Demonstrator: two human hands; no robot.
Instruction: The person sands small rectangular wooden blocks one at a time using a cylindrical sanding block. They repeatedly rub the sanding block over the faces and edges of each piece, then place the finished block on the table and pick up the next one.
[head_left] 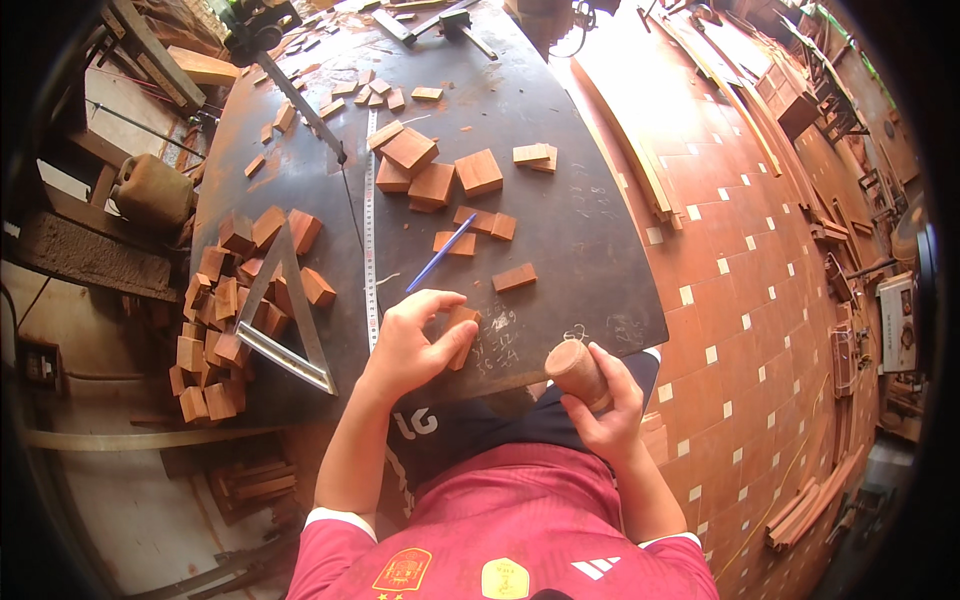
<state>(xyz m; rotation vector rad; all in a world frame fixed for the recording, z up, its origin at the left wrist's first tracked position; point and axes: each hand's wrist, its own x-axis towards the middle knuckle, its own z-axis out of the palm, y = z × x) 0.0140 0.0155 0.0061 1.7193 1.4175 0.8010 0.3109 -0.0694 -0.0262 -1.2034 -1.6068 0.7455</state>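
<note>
Nearest to us, at the table's front edge, our right hand (603,402) has its fingers wrapped around a round wooden mallet head (576,370), held just off the edge above our lap. Just to the left, our left hand (408,345) lies on the dark table (590,250), its fingers (448,345) pressed together around a small reddish wood block (461,335) that stands on the surface, beside faint chalk scribbles. We wear a red shirt with white cuffs.

Beyond our hands, a loose wood block (514,277) lies flat, and a blue pencil (441,253) rests slanted across another small block. A steel ruler (371,230) runs straight away from us up the table. To its left, a metal triangle square (283,315) lies over a heap of wood blocks (225,320) that crowds the table's left rim.

Farther on, larger square offcuts (430,170) are clustered near the middle, with two thin pieces just beside them to the right. Smaller chips are scattered toward the far end, where a long metal bar (300,105) lies slanted and tools sit blurred at the rim.

The tabletop is dark sheet material dusted with reddish sawdust. To the right, the floor (760,300) is terracotta tile with small white insets, long planks (630,130) lie beside the table, and timber lengths lie near the lower right.
</note>
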